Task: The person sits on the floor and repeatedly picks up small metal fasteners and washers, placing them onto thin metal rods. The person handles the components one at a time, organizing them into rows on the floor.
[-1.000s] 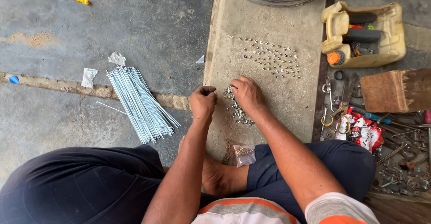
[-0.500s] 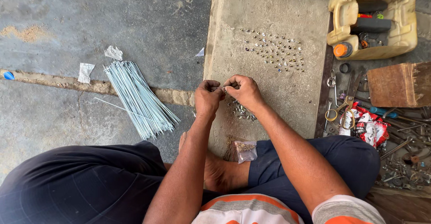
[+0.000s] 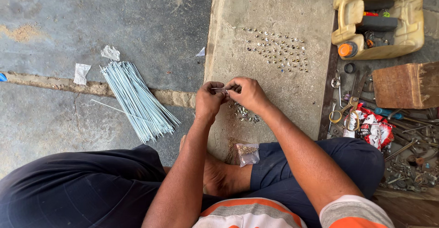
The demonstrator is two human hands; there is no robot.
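left hand [image 3: 208,101] + right hand [image 3: 247,93] | pinch thin metal spoke [image 3: 218,89] | rough concrete slab [image 3: 274,86]

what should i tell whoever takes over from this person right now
Left hand and right hand are together over the concrete slab, pinching a thin spoke between the fingertips; whether a nipple is on it is too small to tell.
Loose nipples lie just below the hands.
Done: rows of nipples stand sorted farther up the slab.
Left: the spoke bundle on the floor by the left arm, and a small bag by the foot.
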